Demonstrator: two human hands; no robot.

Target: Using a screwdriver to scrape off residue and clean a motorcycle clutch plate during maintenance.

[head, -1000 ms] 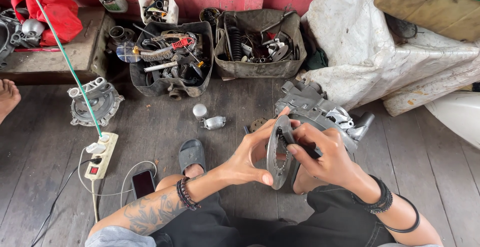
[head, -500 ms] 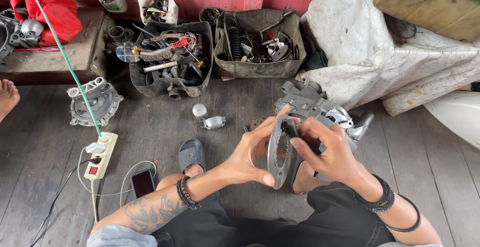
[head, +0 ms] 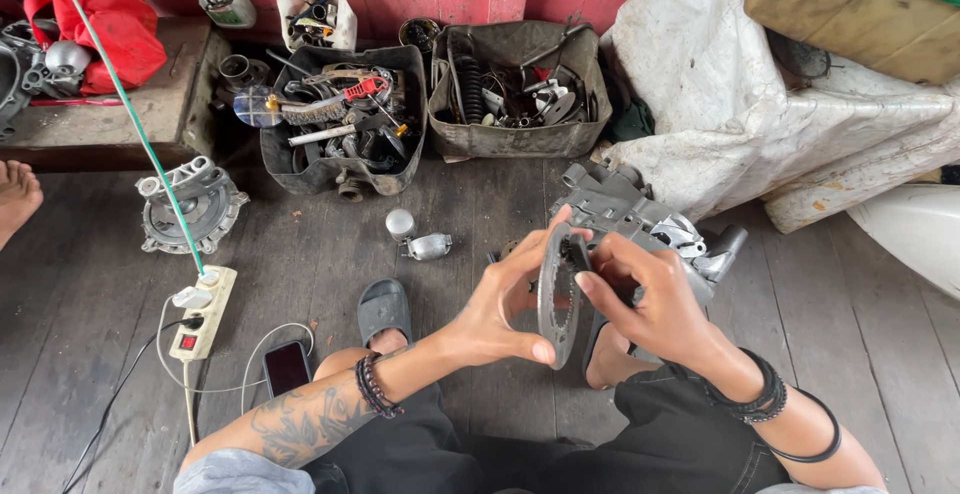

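I hold a round grey metal disc (head: 556, 299) on edge in front of me. My left hand (head: 497, 304) grips its near rim with thumb under and fingers over the top. My right hand (head: 640, 294) presses its fingers on the disc's right face, near a small dark part at the top. Just behind the disc lies a grey engine casing (head: 640, 216) on the wooden floor. My left wrist wears a beaded bracelet, my right wrist dark bands.
Two bins of tools and parts (head: 345, 119) (head: 515, 89) stand against the red wall. A round engine cover (head: 190, 204), a power strip (head: 203, 312), a phone (head: 287, 366), small metal pieces (head: 420, 239), a grey sandal (head: 384, 309) and white sacks (head: 760, 104) lie around. Another person's foot (head: 15, 194) shows at left.
My right hand's fingers have shifted slightly on the disc's face, and the disc has turned a little; the left hand's grip holds steady.
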